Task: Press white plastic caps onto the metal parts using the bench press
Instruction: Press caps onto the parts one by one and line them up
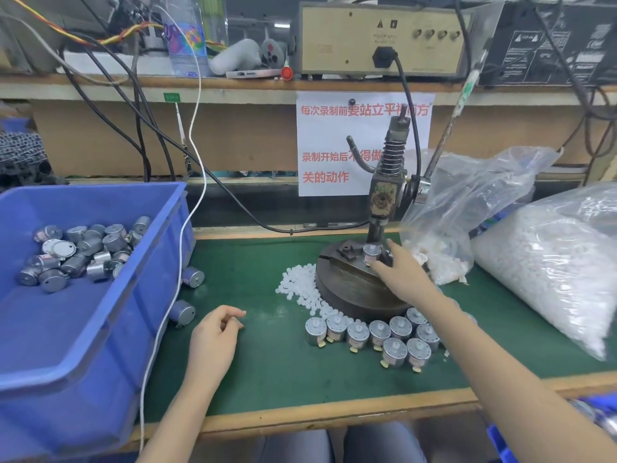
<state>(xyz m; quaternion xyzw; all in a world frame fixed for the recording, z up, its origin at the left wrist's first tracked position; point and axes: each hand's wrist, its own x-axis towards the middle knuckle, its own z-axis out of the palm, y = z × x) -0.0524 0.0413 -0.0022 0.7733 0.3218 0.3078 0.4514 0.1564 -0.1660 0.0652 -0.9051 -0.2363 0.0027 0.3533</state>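
Observation:
A small silver metal part (371,253) sits upright on the bench press (384,202) base, under the ram. My right hand (400,275) reaches over the round base and pinches this part between thumb and fingers. My left hand (213,335) rests on the green mat with fingers loosely curled, holding nothing that I can see. A heap of white plastic caps (297,284) lies left of the press base. Several capped metal parts (377,334) stand in a cluster in front of the base.
A blue bin (110,295) with several loose metal parts stands at the left. Two metal parts (192,277) lie beside it. Clear bags of white caps (547,259) fill the right side. A white cable (173,295) hangs down past the bin. The table's wooden edge (334,416) runs near me.

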